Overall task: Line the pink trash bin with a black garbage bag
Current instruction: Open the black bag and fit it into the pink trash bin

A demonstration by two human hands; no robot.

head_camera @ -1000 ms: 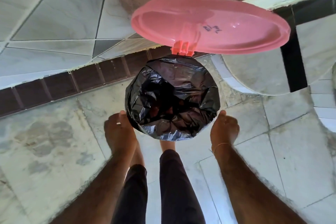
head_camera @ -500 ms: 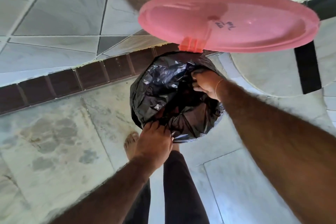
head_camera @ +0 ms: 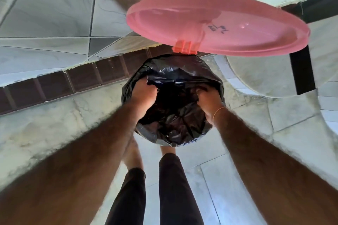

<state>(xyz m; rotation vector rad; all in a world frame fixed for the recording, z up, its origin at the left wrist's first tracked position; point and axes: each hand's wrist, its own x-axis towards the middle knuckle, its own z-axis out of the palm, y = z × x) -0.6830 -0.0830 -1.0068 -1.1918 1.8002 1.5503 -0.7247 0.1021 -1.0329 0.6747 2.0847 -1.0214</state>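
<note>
Head view: black garbage bag (head_camera: 175,129), draped over the bin mouth and hiding the bin body, on the tiled floor (head_camera: 45,129) near the dark brick skirting (head_camera: 64,84). Pink lid (head_camera: 219,23), hinged at the bin's far edge, raised open, ink marks on its underside. Left hand (head_camera: 143,93) and right hand (head_camera: 210,100), both inside the mouth, fingers curled grasping bag plastic. Forearms cover the near rim's sides. Dark trouser legs (head_camera: 173,188) below.

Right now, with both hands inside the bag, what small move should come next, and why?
Probably push the black bag down and outward: the left hand and right hand grip crumpled film inside, while the rim is already covered under the open pink lid.
</note>
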